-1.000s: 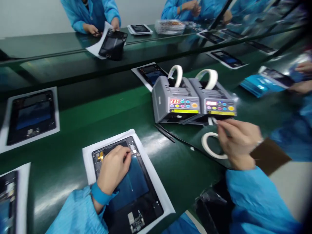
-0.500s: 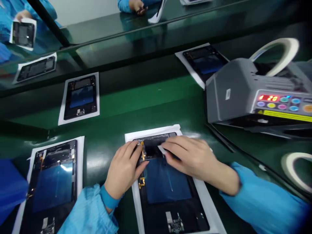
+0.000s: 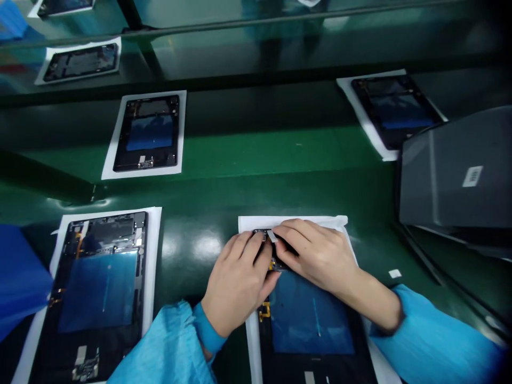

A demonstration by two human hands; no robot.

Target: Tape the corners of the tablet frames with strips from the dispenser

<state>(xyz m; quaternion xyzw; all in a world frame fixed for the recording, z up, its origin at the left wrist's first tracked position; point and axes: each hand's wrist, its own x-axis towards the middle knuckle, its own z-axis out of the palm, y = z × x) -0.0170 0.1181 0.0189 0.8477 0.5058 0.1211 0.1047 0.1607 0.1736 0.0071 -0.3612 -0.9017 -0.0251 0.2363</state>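
An opened tablet [image 3: 308, 320] with a blue inner panel lies on a white sheet [image 3: 251, 224] in front of me. Both my hands rest on its top edge. My left hand [image 3: 240, 280] has its fingers curled and pressed down on the upper left of the tablet. My right hand [image 3: 316, 253] pinches a small white strip of tape [image 3: 272, 236] against the top edge, fingertips touching those of the left hand. Both sleeves are light blue.
A second opened tablet [image 3: 100, 288] on a white sheet lies to the left, further ones [image 3: 150, 133] [image 3: 394, 106] farther back on the green belt [image 3: 248, 154]. A grey tape dispenser [image 3: 456, 170] stands at the right. A scrap of tape [image 3: 394, 273] lies near it.
My right hand went from the tape dispenser to the tablet carrying a tape strip. Both hands now sit together at the tablet's top edge. My view has swung left and down.
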